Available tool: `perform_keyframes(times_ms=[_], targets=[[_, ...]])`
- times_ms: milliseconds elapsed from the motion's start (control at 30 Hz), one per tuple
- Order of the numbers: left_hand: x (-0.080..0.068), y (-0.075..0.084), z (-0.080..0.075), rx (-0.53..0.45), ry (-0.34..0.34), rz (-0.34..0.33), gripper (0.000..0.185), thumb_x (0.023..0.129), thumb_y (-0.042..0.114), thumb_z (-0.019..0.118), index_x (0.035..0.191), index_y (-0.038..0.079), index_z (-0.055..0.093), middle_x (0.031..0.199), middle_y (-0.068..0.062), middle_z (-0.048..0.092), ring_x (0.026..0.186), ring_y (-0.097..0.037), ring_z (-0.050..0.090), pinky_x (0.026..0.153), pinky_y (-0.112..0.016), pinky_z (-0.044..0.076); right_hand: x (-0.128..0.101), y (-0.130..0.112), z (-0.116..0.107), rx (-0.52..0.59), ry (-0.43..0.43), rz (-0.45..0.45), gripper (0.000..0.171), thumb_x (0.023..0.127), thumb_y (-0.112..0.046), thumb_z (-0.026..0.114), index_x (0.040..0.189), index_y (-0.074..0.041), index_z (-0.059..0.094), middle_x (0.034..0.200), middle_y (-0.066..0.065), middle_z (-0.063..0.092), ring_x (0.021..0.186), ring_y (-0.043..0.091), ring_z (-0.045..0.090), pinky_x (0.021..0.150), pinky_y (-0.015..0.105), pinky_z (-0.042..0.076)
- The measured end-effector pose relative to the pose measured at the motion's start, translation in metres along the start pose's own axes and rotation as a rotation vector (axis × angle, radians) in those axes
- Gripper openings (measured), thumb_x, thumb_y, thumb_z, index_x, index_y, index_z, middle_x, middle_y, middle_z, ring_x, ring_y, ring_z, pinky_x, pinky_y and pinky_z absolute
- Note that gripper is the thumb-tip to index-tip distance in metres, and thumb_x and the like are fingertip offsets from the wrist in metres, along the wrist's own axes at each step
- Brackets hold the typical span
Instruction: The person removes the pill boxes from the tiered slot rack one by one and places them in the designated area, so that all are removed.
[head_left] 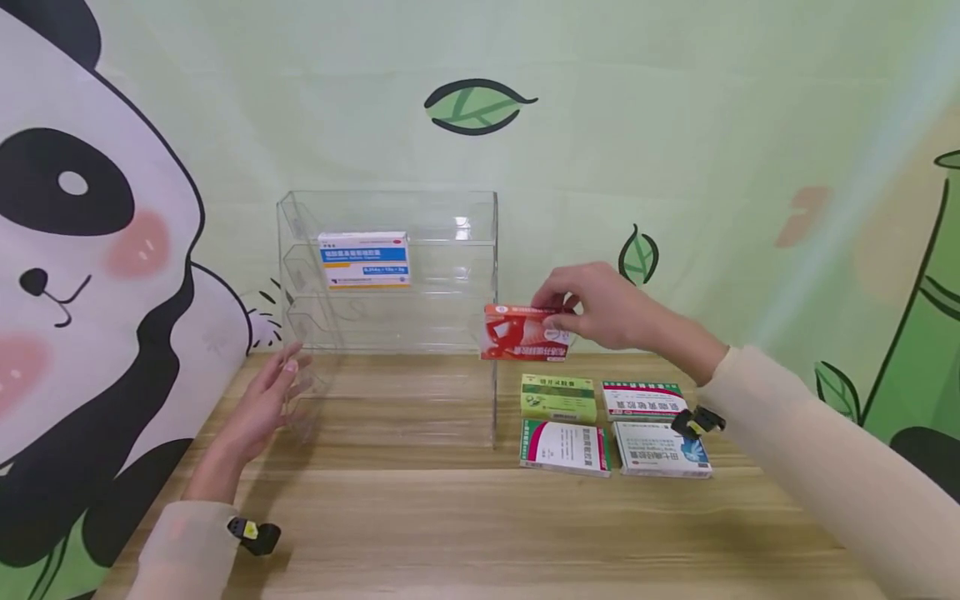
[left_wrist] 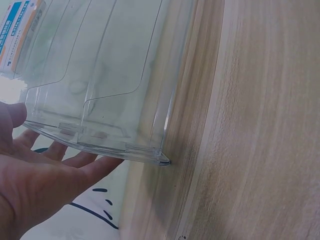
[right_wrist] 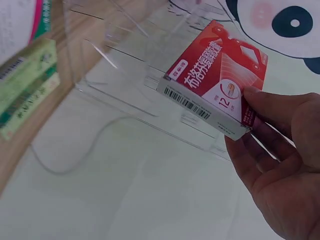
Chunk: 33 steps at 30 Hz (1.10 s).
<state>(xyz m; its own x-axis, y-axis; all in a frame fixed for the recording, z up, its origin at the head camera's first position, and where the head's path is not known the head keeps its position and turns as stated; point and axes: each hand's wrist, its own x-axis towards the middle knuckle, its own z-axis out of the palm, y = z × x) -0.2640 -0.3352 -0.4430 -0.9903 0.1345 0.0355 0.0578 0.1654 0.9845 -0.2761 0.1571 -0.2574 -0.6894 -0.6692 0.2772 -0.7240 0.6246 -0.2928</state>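
The left hand point(head_left: 264, 406) lay flat, fingers straight, against the left wall of the clear acrylic tiered rack point(head_left: 390, 333) standing on the wooden table point(head_left: 465, 525). A blue-and-white medicine box point(head_left: 364, 260) sat in an upper tier. At the rack's right edge, the right hand point(head_left: 600, 312) pinched a red medicine box point(head_left: 524, 333) in the air, above 4 medicine boxes point(head_left: 613, 423) lying in 2 rows on the table.

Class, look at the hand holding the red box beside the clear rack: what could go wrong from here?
1. The right hand pinches the red box by one end only; it might slip and drop onto the boxes below.
2. The clear rack is steadied only by the left hand's straight fingers; a knock could shift it.
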Motion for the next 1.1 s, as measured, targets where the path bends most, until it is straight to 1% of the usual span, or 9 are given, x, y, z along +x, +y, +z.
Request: perform_keyframes(times_ms=[100,267,533,667,833,1100], targets=[[0.0,0.0,0.0,-0.001,-0.001,0.006,0.062,0.107,0.046,0.027,0.161,0.024,0.004,0.165,-0.018,0.009,0.146,-0.047,0.017,0.105,-0.071,0.03,-0.018,0.008,0.011,0.022,-0.045,-0.007,0.023,0.088,-0.017,0.077,0.111,-0.018,0.073,0.105,-0.008,0.07,0.093,0.01,0.062,0.082,0.03,0.055],[0.0,-0.002,-0.001,0.005,0.004,0.009,0.063,0.107,0.047,0.027,0.161,0.024,0.004,0.164,-0.02,0.009,0.146,-0.047,0.017,0.104,-0.072,0.031,-0.043,0.019,0.034,0.093,-0.109,0.018,0.024,0.087,-0.017,0.078,0.11,-0.022,0.073,0.105,-0.011,0.069,0.093,0.007,0.064,0.083,0.029,0.057],[0.0,0.0,0.001,0.034,0.007,0.008,0.062,0.107,0.048,0.026,0.161,0.026,0.005,0.165,-0.018,0.011,0.146,-0.047,0.017,0.104,-0.072,0.03,-0.082,0.037,0.076,0.191,-0.21,0.035,0.023,0.088,-0.012,0.077,0.108,-0.02,0.073,0.105,-0.009,0.069,0.091,0.008,0.064,0.081,0.03,0.058],[0.0,0.0,0.002,0.028,0.008,0.006,0.061,0.107,0.047,0.026,0.161,0.026,0.006,0.165,-0.017,0.011,0.146,-0.046,0.017,0.104,-0.072,0.03,-0.099,0.043,0.096,0.223,-0.266,0.067,0.022,0.087,-0.012,0.077,0.107,-0.021,0.072,0.103,-0.011,0.068,0.089,0.008,0.063,0.079,0.028,0.057],[0.0,0.0,0.001,0.027,0.009,0.005,0.061,0.108,0.046,0.026,0.161,0.025,0.004,0.165,-0.017,0.01,0.146,-0.047,0.017,0.104,-0.072,0.03,-0.113,0.045,0.112,0.256,-0.326,0.104,0.02,0.086,-0.015,0.078,0.104,-0.023,0.072,0.098,-0.014,0.067,0.085,0.007,0.062,0.076,0.026,0.055],[-0.001,0.0,0.001,0.042,0.01,0.001,0.062,0.107,0.048,0.026,0.161,0.025,0.004,0.165,-0.017,0.011,0.146,-0.047,0.018,0.105,-0.072,0.03,-0.123,0.047,0.128,0.336,-0.386,0.105,0.019,0.087,-0.015,0.077,0.106,-0.018,0.074,0.096,-0.012,0.068,0.086,0.008,0.062,0.077,0.024,0.056]])
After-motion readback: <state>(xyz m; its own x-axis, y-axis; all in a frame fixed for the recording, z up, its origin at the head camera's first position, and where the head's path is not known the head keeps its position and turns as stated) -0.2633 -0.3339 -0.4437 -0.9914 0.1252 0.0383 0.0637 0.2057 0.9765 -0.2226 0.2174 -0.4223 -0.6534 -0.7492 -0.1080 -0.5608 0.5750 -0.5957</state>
